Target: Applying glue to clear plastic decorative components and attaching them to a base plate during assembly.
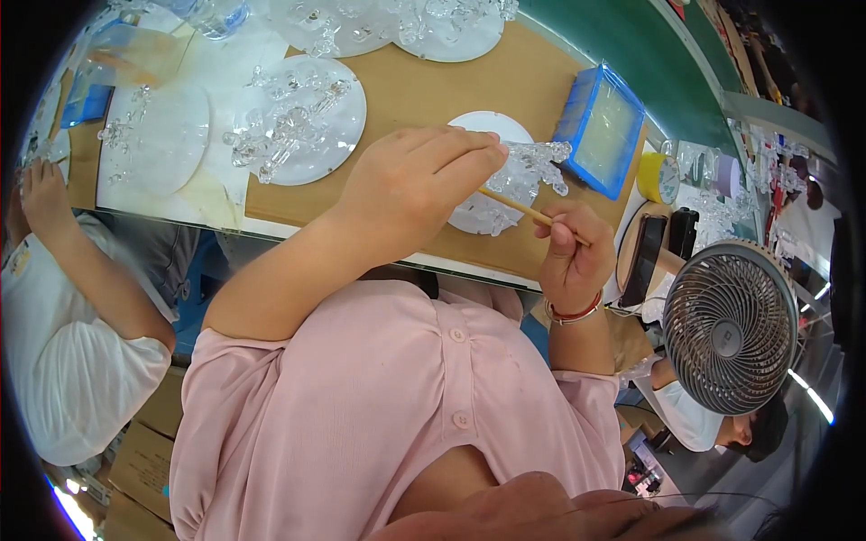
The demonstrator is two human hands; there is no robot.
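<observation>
"So, what's happening near the right end of the counter [221, 68]?"

"A clear figure [541, 155], held right over the small white plate [492, 120]! My left hand [415, 180] is closed on one end, though its back hides the fingertips; a steadying grip, I'd judge."

"And the other side?"

"My right hand [573, 252] pinches a slim wooden stick [519, 206], thumb against finger, the stick slanting up under my left. I've got it toward its lower end, probably for fine control."

"Why's that blue tray [591, 180] so close?"

"Just beside the plate, toward the far right corner: easy reach, I'd say!"

"And underneath?"

"Brown cardboard [532, 68], perhaps sparing the top. A larger plate [316, 171] loaded with clear pieces lies to my left, and more line the far edge. There's a green strip [645, 45] beyond; mat or partition, I can't tell."

"The room?"

"Busy! A co-worker's hand [45, 194] is at the left end, and a grey fan [729, 338] faces us past the right, presumably for cooling."
</observation>
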